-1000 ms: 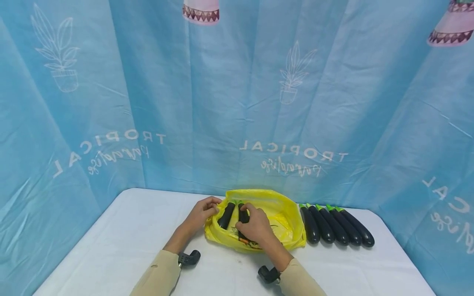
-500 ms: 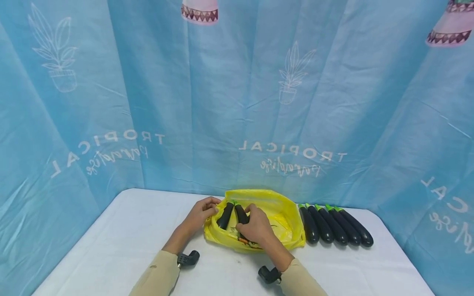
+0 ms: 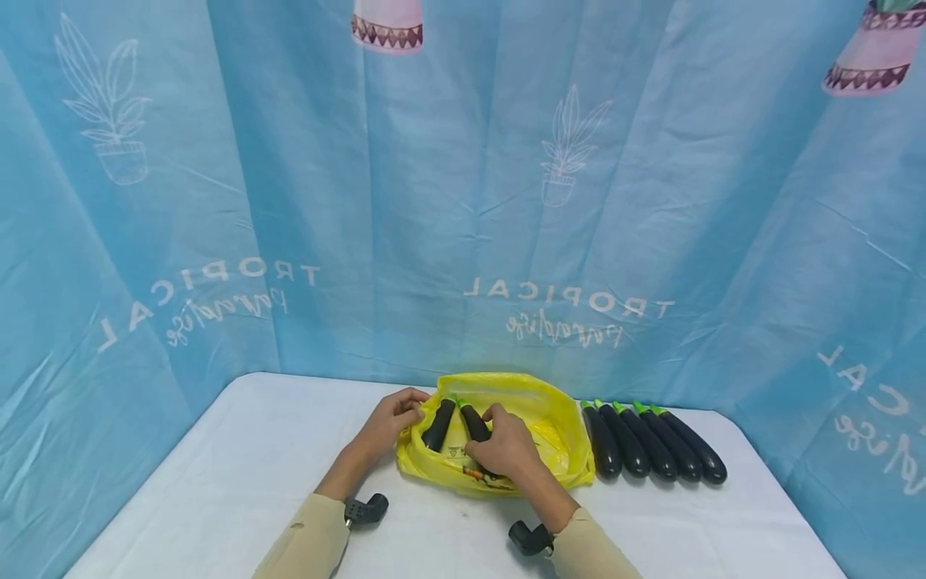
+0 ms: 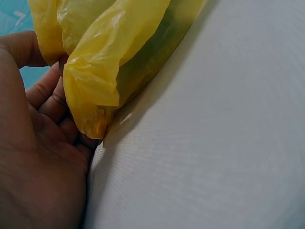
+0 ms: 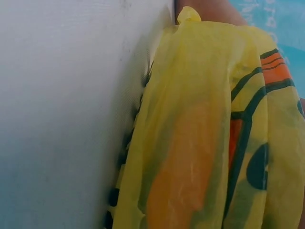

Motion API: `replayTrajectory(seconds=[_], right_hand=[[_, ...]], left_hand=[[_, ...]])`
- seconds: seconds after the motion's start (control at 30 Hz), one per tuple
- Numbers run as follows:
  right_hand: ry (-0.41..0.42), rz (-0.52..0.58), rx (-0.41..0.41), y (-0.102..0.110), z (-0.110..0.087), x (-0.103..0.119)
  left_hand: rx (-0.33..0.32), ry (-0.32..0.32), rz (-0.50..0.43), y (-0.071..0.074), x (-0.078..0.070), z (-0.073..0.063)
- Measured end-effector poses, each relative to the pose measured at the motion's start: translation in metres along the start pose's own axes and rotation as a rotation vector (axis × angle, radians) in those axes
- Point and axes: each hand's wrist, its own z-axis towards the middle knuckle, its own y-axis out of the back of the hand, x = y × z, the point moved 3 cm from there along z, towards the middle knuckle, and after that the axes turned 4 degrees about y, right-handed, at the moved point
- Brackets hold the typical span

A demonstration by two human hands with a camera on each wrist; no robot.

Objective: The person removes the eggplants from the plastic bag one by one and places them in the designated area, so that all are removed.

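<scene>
A yellow plastic bag lies with its mouth wide apart on the white table. My left hand pinches the bag's left rim; thumb and fingers show at the crumpled plastic in the left wrist view. Inside, at the left, lies one dark eggplant. A second eggplant slants beside it, its green stem close to the first. My right hand reaches into the bag and holds this second one, thumb and fingers on either side. Its lower end is hidden by the hand. In the right wrist view the bag's printed front wall covers most of the hand.
Several more eggplants lie side by side on the table, just right of the bag, stems pointing away. A white cloth covers the table. A blue printed curtain hangs behind and along both sides.
The second eggplant's stem end has tilted left toward the first one. My right hand has shifted slightly right and down with its fingers lower on it. The left hand stays at the rim.
</scene>
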Motion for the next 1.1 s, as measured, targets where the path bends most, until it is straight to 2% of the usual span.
replayTrajectory(seconds=[0.6,0.77,1.1], right_hand=[[0.027,-0.007,0.019,0.011,-0.008,-0.003],[0.050,-0.008,-0.017,0.015,-0.012,-0.001],[0.154,0.040,-0.112,0.024,-0.025,0.002]], left_hand=[[-0.011,0.017,-0.002,0.001,0.002,0.000],[-0.005,0.002,-0.001,0.001,0.001,0.001],[0.001,0.009,0.005,0.001,0.002,0.001]])
